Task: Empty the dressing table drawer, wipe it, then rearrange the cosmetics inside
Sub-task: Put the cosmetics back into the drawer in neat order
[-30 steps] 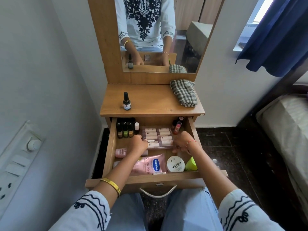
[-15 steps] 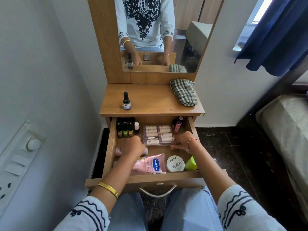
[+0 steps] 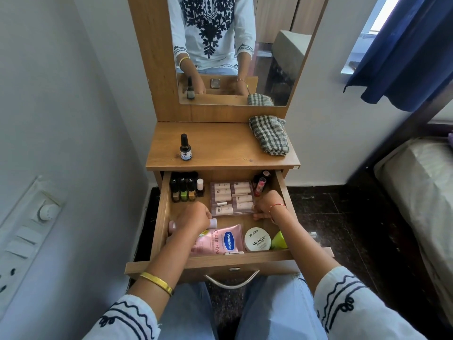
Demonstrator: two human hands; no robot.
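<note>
Drawer [image 3: 160,217] pulled out under the wooden worktop [image 3: 220,146], filled with cosmetics. Left hand [image 3: 193,217] down inside, fingers curled over a pale pink tube [image 3: 172,226] lying crosswise near the left wall; tube ends showing on either side of the hand, so gripped around its middle. Right hand [image 3: 267,204] also inside, against the right front corner of a clear case of small beige bottles [image 3: 231,198], fingers bent at its edge; whether actually pinching the case or only touching it, cannot tell.

Between the two hands: the clear case, centred in the drawer. Behind the left hand, in the back left corner: a row of dark-capped small bottles [image 3: 183,190], with one white-capped nail polish [image 3: 200,187] just beside them. Behind the right hand, in the back right corner: a red lipstick [image 3: 259,186] among a few dark items. Nearer the body, along the front wall: a pink Vaseline tube [image 3: 220,240], a round white nail polish remover tub [image 3: 257,239], and a lime-green object [image 3: 279,240], partly hidden by the right forearm.

On the worktop above: a dark dropper bottle [image 3: 185,150] at left, a folded checked cloth [image 3: 268,134] at right, both well apart from the hands. Behind, a mirror [image 3: 282,57].
</note>
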